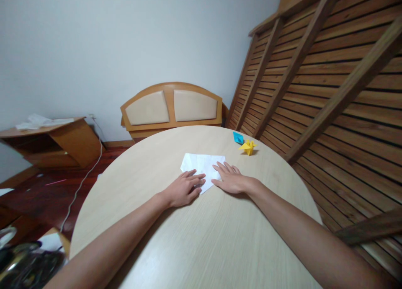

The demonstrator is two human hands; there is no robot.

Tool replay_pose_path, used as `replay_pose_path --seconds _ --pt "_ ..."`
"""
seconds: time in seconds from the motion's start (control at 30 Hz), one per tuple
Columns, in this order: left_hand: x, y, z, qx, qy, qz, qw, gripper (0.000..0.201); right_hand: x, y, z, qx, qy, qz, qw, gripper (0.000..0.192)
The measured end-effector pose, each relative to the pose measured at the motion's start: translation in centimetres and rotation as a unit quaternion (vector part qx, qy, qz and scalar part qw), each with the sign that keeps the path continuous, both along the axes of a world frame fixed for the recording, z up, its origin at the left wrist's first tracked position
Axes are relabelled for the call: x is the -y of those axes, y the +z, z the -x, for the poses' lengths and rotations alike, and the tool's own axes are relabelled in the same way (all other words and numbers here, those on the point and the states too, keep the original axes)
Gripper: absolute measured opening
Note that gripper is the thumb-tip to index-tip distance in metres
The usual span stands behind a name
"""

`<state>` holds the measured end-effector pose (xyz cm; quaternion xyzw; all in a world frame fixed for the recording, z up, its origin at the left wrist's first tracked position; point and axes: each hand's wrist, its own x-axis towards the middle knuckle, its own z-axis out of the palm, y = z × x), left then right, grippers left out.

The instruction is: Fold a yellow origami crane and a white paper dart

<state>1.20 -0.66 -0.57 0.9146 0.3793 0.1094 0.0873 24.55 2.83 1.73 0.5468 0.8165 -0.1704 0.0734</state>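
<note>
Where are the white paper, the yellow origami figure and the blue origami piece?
white paper (202, 162), head view, its bare upper middle.
yellow origami figure (248, 147), head view, its body.
blue origami piece (238, 137), head view, its middle.

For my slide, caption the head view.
Both hands, left and right, press flat on white paper beside two origami figures.

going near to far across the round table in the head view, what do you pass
left hand and right hand side by side, both flat on the white paper → yellow folded paper figure → blue folded paper figure → table's far edge
</note>
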Motion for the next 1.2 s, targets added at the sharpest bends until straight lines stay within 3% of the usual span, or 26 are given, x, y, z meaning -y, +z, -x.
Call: replay_pose_path --seconds 0.37,0.53,0.7,0.87,1.0,1.1,1.2 --pt "0.0 -0.2 0.3 0.010 0.000 0.002 1.000 0.040 -2.3 -1.0 -2.9 0.048 -0.072 -0.011 0.996 0.068" --pt "0.0 -0.2 0.1 0.011 0.002 0.000 1.000 0.040 -1.9 -0.9 -2.6 0.051 -0.060 -0.114 0.990 0.069" --pt "0.0 -0.3 0.1 0.017 0.001 -0.009 1.000 0.040 -0.8 -1.1 -0.6 -0.046 -0.021 -0.224 0.973 0.064" --pt "0.0 -0.4 0.2 0.024 -0.004 -0.012 1.000 0.042 -0.3 -2.1 0.9 -0.083 0.035 -0.156 0.984 0.081" --pt "0.0 -0.4 0.2 0.019 -0.002 -0.008 1.000 0.041 -1.6 -2.6 -0.2 -0.034 -0.014 -0.078 0.996 0.082" --pt "0.0 -0.5 0.2 0.022 -0.005 -0.007 1.000 0.041 -2.7 -2.7 -1.6 -0.008 -0.065 -0.075 0.995 0.076" --pt "0.0 -0.4 0.2 0.017 -0.001 -0.006 1.000 0.041 -3.1 -2.5 -2.3 -0.020 -0.056 -0.148 0.987 0.065"
